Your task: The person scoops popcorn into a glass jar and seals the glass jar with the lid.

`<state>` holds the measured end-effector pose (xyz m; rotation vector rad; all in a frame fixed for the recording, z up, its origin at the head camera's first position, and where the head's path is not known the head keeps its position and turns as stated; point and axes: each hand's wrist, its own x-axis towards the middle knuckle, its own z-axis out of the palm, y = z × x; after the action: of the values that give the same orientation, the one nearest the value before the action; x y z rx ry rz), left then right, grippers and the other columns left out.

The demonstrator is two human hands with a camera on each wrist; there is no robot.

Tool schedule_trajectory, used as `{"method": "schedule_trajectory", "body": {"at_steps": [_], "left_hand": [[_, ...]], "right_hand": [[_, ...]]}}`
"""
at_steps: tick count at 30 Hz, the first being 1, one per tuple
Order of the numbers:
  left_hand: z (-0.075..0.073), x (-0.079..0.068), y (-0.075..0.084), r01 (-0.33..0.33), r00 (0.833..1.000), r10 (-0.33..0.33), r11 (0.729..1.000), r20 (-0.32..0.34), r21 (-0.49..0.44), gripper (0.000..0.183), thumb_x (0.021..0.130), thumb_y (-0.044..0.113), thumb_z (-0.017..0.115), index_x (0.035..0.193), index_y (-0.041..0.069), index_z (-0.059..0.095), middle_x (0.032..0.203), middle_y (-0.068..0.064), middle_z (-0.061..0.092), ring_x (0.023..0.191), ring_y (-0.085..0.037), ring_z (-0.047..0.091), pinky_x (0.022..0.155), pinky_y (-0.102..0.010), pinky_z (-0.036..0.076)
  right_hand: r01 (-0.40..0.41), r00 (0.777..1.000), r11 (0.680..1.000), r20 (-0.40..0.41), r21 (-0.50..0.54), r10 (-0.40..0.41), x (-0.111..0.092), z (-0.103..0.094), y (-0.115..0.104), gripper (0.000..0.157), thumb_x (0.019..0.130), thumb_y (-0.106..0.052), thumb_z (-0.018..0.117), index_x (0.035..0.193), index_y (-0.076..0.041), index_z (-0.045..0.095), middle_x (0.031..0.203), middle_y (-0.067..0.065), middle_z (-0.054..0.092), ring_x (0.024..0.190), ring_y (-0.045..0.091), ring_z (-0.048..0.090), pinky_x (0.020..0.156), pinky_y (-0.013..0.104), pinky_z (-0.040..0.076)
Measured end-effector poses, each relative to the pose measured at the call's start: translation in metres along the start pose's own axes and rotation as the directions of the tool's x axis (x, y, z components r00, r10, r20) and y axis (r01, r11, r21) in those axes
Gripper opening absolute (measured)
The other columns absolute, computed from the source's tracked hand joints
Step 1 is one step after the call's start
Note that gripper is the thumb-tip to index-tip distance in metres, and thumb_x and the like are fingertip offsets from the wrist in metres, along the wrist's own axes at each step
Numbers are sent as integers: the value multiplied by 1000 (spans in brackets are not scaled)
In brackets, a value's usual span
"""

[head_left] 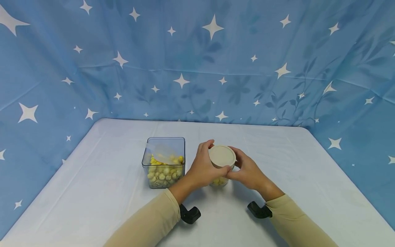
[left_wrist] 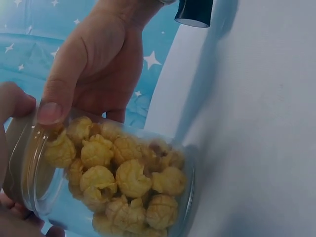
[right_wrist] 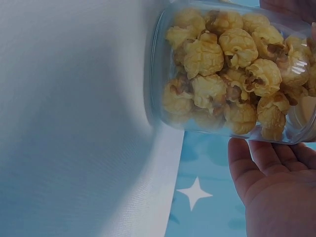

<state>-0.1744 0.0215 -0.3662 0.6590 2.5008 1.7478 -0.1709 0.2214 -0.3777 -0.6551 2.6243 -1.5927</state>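
Note:
In the head view both hands are round the top of a clear jar [left_wrist: 123, 182] of caramel popcorn [right_wrist: 217, 64]. A round beige lid [head_left: 222, 156] covers the mouth of the jar. My left hand [head_left: 203, 166] curls about the lid from the left, thumb in front. From the right, my right hand [head_left: 249, 171] grips the jar just under the lid, its thumb [left_wrist: 54, 106] pressing near the rim in the left wrist view. The jar stands upright, its base right at the tabletop. Part of the lid is hidden behind fingers.
Left of the jar is a clear square container [head_left: 166, 168] partly filled with yellow popcorn, a translucent sheet-like piece [head_left: 162, 152] inside it. A white cloth [head_left: 92, 192] covers the table. Behind hangs a blue star-patterned curtain [head_left: 191, 61].

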Motion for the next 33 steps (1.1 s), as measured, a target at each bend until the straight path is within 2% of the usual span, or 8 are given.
{"method": "schedule_trajectory", "body": {"at_steps": [5, 10, 12, 17, 21, 28, 30, 33], "left_hand": [[-3, -1, -2, -8, 999, 9, 1000, 53, -23, 96, 82, 33, 76, 157, 7, 22, 151, -10, 32, 121, -23, 48, 97, -44, 45], [0, -1, -2, 17, 1000, -17, 1000, -19, 7, 106, 76, 43, 85, 156, 9, 25, 143, -9, 35, 116, -23, 49, 94, -45, 45], [1, 0, -2, 15, 1000, -14, 1000, -27, 15, 104, 76, 42, 85, 155, 8, 26, 141, -10, 36, 114, -23, 49, 93, -45, 46], [-2, 2, -2, -1, 999, 0, 1000, 49, 8, 98, 81, 33, 78, 157, 6, 22, 147, -11, 36, 117, -23, 50, 96, -43, 46], [-4, 2, -3, 3, 995, -3, 1000, 101, 3, 99, 82, 33, 75, 159, 7, 18, 152, -9, 33, 121, -23, 49, 98, -44, 44], [1, 1, -1, 13, 1000, -13, 1000, 2, -24, 106, 76, 40, 86, 156, 7, 25, 147, -10, 36, 118, -23, 50, 96, -44, 46], [1, 1, -1, 6, 1000, -6, 1000, 0, -21, 102, 78, 38, 85, 155, 6, 27, 145, -10, 37, 117, -23, 51, 95, -44, 47], [0, 1, -2, -7, 999, 8, 1000, 47, -25, 95, 82, 32, 80, 156, 5, 26, 148, -10, 37, 119, -24, 51, 95, -45, 46]], "right_hand": [[18, 1000, 1000, 4, -8, -18, -1, 0, 2, 79, 87, -10, 78, 150, 5, 33, 144, 21, 46, 132, 38, 46, 106, 59, 36], [13, 1000, 1000, 0, -16, -13, 0, 0, 1, 81, 86, -11, 79, 150, 5, 33, 144, 21, 47, 133, 39, 46, 107, 59, 36], [6, 1000, 1000, -3, -14, -6, 0, 0, 0, 82, 85, -11, 80, 151, 4, 33, 144, 20, 47, 133, 38, 46, 107, 59, 36], [2, 1000, 1000, -2, -11, -2, 0, 0, 1, 80, 86, -11, 78, 151, 5, 33, 145, 21, 46, 134, 39, 45, 107, 60, 35], [9, 1000, 1000, -1, -12, -9, -1, 0, 2, 80, 87, -11, 78, 150, 6, 32, 145, 23, 45, 134, 40, 45, 107, 60, 35], [7, 1000, 1000, -9, -16, -7, -1, 0, 1, 83, 85, -10, 80, 151, 5, 32, 145, 22, 45, 133, 39, 45, 107, 59, 36], [2, 1000, 1000, -10, -14, -2, -1, 0, 1, 82, 85, -10, 80, 151, 5, 33, 145, 21, 46, 133, 39, 45, 107, 59, 36], [-2, 1000, 1000, -5, -9, 2, -2, 0, 0, 80, 86, -11, 78, 151, 5, 33, 146, 21, 45, 134, 39, 44, 108, 59, 35]]}}
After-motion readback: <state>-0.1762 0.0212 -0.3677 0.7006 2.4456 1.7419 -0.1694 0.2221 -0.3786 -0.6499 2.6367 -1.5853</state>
